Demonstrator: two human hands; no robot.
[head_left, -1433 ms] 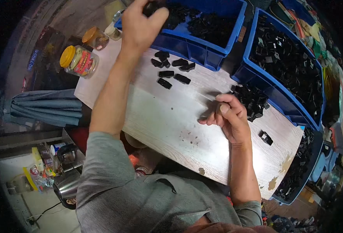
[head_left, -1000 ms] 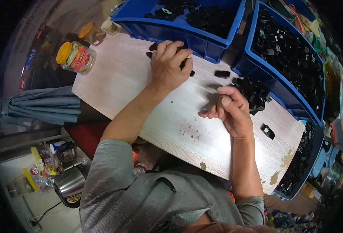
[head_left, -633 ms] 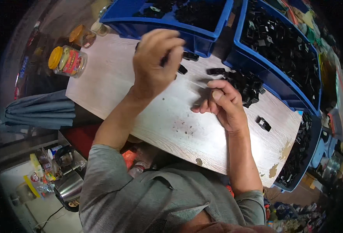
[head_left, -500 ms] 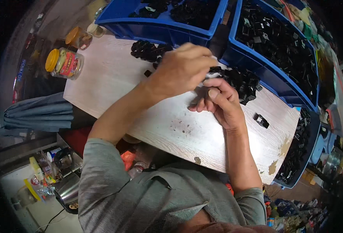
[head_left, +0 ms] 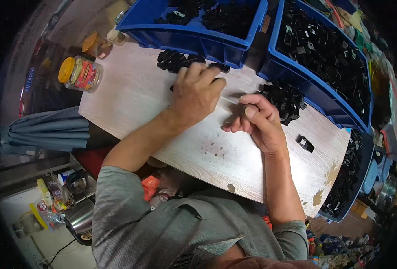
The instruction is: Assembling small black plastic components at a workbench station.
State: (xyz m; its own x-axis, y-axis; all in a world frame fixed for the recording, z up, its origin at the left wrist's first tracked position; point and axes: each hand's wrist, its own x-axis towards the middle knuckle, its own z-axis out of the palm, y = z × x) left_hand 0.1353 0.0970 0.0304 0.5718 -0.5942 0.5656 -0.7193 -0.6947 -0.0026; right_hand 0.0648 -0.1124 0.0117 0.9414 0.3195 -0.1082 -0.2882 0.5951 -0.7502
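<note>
My left hand (head_left: 197,95) is over the middle of the table, fingers bent and partly smeared by motion. Its fingertips are at the near side of a cluster of small black plastic parts (head_left: 170,61); whatever they hold is hidden. My right hand (head_left: 265,123) is raised to the right of it, palm turned inward, with thumb and curled fingers drawn together. I cannot make out anything between them. Behind the right hand lies a heap of black plastic parts (head_left: 289,102). One single black part (head_left: 305,143) rests apart, right of my right wrist.
Two blue bins, one at the back (head_left: 185,35) and one at the right (head_left: 317,74), hold many black parts. Another bin (head_left: 344,204) stands below the table's right edge. Jars with yellow (head_left: 82,74) and orange lids (head_left: 97,45) stand at the left of the pale tabletop (head_left: 198,152).
My left hand has moved left, away from my right hand, toward the black cluster. The right hand keeps nearly the same pose. The view has shifted slightly.
</note>
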